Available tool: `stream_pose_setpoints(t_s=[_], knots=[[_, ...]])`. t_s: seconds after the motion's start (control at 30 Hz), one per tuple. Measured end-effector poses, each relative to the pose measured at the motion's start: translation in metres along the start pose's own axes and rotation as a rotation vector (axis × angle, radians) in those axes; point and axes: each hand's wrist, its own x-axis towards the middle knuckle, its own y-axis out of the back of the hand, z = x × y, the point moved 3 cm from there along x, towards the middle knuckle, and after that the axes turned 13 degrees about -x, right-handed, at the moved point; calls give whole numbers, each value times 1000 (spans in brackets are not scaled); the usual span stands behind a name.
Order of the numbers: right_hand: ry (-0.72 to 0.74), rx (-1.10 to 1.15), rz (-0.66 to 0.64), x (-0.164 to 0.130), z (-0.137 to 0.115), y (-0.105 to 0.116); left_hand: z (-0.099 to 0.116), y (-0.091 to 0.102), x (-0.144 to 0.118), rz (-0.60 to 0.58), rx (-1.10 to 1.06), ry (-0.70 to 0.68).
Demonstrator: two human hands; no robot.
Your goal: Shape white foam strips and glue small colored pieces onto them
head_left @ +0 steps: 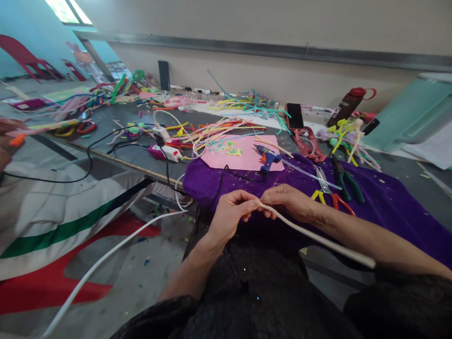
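Both my hands hold one cream pipe cleaner [318, 238] over my lap, at the near edge of a purple cloth [388, 207]. My left hand [231, 214] pinches its end with thumb and fingers. Just to the right, my right hand [291, 202] grips the same end, and the long stem runs back along my right forearm toward the lower right. A blue glue gun [267, 157] lies on a pink sheet [243, 155] just beyond my hands.
Green-handled pliers [348, 181], scissors and red-and-yellow cutters [326, 195] lie on the cloth to the right. Heaps of coloured pipe cleaners [219, 129], a phone [294, 115], a power strip [165, 150] with cables and a red bottle [349, 106] crowd the table. Another person's hand [9, 136] works at far left.
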Motion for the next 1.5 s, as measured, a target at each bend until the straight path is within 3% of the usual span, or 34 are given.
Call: stream_pose_setpoints(t_s=[0.13, 0.27, 0.53, 0.8, 1.0, 1.23, 1.5], knots=[[26, -63, 17, 1, 0, 2, -4, 3, 3, 28, -84, 56], [-28, -6, -47, 1, 3, -1, -2, 1, 2, -2, -46, 41], [157, -98, -60, -1, 1, -4, -9, -2, 2, 9, -114, 101], [170, -123, 11, 0, 3, -5, -13, -2, 3, -1, -153, 114], [79, -37, 28, 2, 5, -4, -8, 0, 4, 15, -51, 5], [14, 21, -132, 1, 10, -4, 3, -5, -4, -178, 95, -44], [52, 12, -75, -3, 6, -8, 8, -8, -10, -254, 243, -239]])
